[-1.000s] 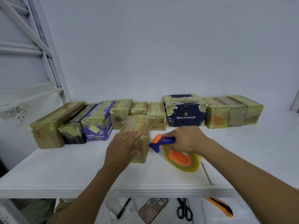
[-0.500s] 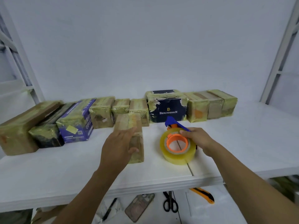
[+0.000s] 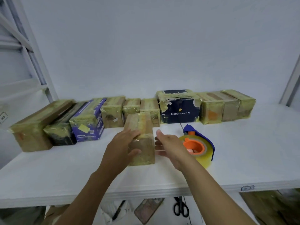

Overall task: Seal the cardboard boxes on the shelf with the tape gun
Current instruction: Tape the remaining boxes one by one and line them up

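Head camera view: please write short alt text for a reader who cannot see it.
A left hand grips a taped cardboard box on a white shelf; the open right hand hovers beside it, in front of a tape gun. More taped boxes line the wall.

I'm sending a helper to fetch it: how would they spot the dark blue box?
Look at the row of boxes along the back of the white shelf. Right of the middle stands the dark blue box, behind the tape gun. It alone bears the gold word BENLYDESIGN, with torn yellowish tape at its corners.
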